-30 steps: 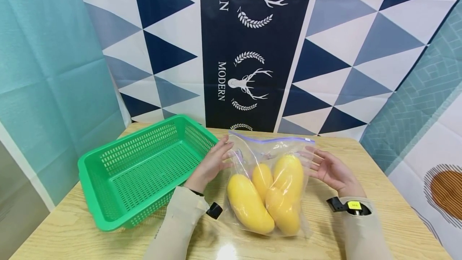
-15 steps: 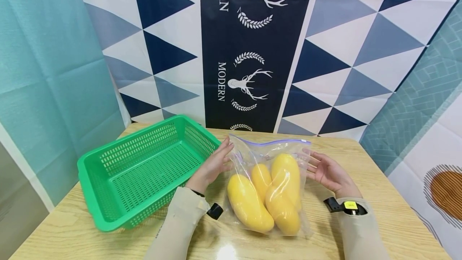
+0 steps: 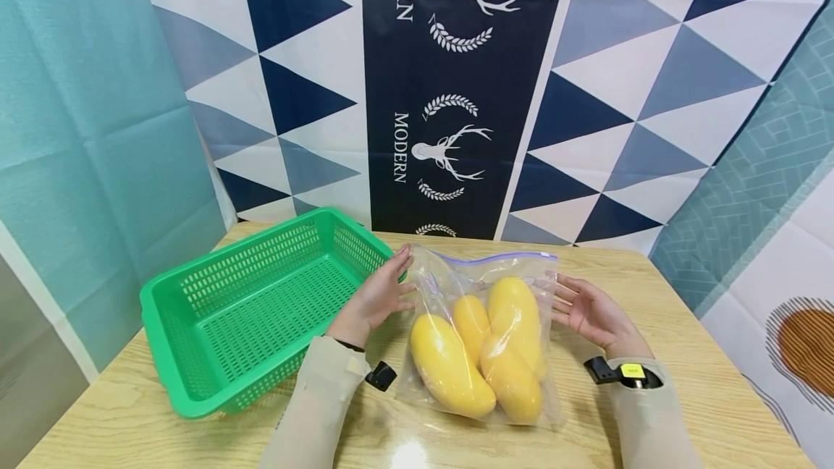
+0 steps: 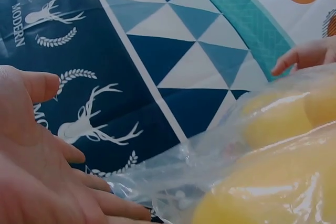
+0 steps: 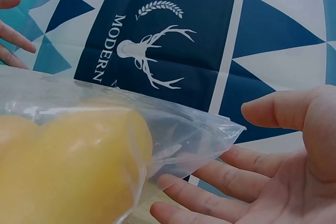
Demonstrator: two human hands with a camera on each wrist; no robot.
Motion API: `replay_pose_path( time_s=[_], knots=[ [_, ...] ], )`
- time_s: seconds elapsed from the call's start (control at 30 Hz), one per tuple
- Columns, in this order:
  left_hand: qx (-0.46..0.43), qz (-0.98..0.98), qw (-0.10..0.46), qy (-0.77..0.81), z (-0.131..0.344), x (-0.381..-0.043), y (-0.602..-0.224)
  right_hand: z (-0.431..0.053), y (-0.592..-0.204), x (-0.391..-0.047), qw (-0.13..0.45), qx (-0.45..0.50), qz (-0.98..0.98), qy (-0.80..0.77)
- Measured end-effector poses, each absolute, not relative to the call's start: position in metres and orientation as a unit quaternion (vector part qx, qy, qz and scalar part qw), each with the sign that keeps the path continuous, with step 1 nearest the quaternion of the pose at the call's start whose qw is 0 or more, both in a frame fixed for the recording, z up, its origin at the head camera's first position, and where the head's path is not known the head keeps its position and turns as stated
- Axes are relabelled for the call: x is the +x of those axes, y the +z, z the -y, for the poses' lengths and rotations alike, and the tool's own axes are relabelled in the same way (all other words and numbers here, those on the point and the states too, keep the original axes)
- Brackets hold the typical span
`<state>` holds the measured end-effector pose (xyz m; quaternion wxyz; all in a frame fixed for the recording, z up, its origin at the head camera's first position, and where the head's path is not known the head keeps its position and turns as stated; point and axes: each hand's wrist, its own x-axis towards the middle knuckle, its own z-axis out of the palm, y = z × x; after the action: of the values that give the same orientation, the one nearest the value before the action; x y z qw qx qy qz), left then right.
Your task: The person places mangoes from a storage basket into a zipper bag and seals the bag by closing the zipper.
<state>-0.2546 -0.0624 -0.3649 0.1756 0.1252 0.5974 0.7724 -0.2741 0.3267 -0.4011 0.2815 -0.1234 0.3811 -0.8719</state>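
A clear zip bag (image 3: 438, 282) with a purple zip strip along its top lies on the table, several yellow mangoes (image 3: 451, 371) inside it. Beside the bag's upper left edge is my left hand (image 3: 376, 298), fingers spread and holding nothing. On the opposite side my right hand (image 3: 596, 315) has its palm toward the bag, fingers straight and thumb apart. In the right wrist view, the right fingers (image 5: 226, 179) lie partly behind the bag's corner (image 5: 223, 132). The left wrist view shows the left fingertips right at the plastic.
A green perforated plastic basket (image 3: 274, 317) stands on the wooden table (image 3: 704, 396) at the left, its right end close to my left hand. A patterned cloth (image 3: 287, 78) hangs behind the table, with light blue cloth (image 3: 98, 129) at the left.
My left hand has drawn slightly left, away from the bag. The bag's top has dropped and shifted a little left. My right hand moved slightly left and then stayed.
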Motion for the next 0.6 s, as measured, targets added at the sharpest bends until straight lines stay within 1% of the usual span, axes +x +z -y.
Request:
replay_pose_path(
  time_s=[0.23, 0.43, 0.6],
  knots=[
    [0.122, -0.610, 0.195, 0.758, 0.066, -0.251, -0.355, -0.326, -0.400, -0.274, 0.276, -0.127, -0.403, -0.863],
    [0.127, -0.625, 0.199, 0.744, 0.070, -0.248, -0.351, -0.326, -0.399, -0.274, 0.268, -0.142, -0.438, -0.846],
    [0.138, -0.638, 0.202, 0.730, 0.074, -0.246, -0.349, -0.325, -0.398, -0.272, 0.260, -0.137, -0.467, -0.834]
  ],
)
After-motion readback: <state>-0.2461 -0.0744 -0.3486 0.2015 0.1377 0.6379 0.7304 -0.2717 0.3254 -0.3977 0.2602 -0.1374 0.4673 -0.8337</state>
